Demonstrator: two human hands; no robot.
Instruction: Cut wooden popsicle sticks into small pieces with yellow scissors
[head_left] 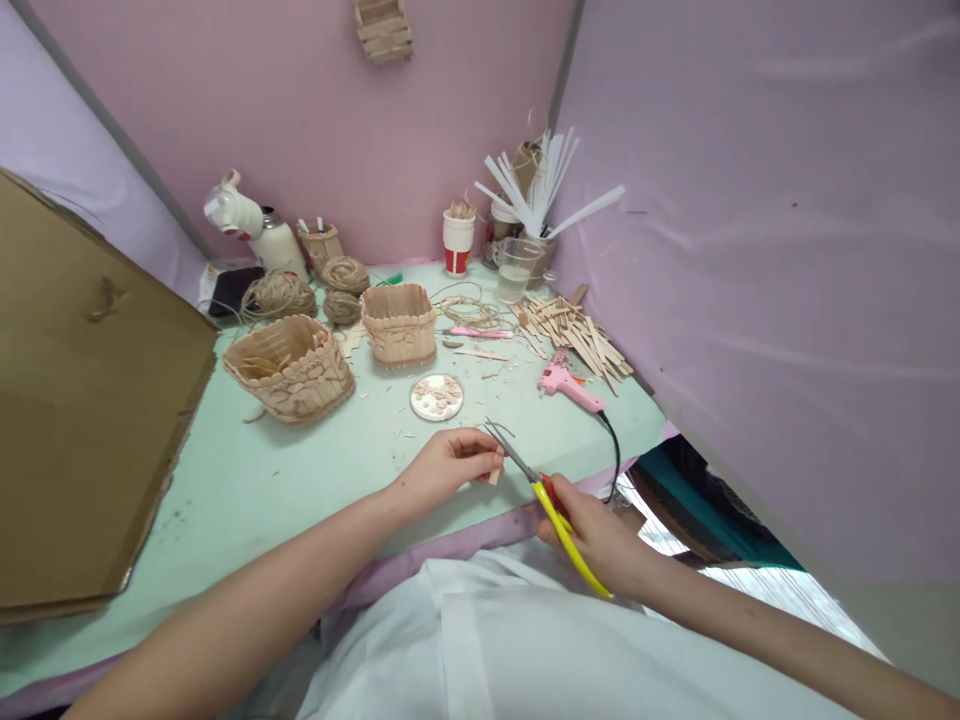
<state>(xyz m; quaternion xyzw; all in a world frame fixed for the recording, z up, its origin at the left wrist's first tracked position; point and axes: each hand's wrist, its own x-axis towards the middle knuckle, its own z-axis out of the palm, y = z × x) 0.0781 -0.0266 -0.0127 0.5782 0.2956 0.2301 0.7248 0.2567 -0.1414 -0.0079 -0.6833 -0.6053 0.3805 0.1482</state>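
Note:
My left hand (459, 458) pinches a short flat piece of wooden stick (494, 476) above the front part of the table. Closed round the handles of yellow-handled scissors (553, 505) is my right hand (592, 530). The scissor blades point up and left, right beside my left fingertips; whether they touch the stick I cannot tell. Just beyond my left hand lies a round white dish (436, 398) with small wooden chips on it. A small wooden-chip basket (399, 325) stands behind the dish, and a larger one (289, 372) holding wood pieces sits to its left.
At the right lie a pink glue gun (570, 385) with a black cord and a heap of wooden sticks (574, 335). Twine balls (281, 295), a paper cup of sticks (458, 242) and a clear plastic cup (515, 272) stand at the back. Cardboard (97, 400) rises at left.

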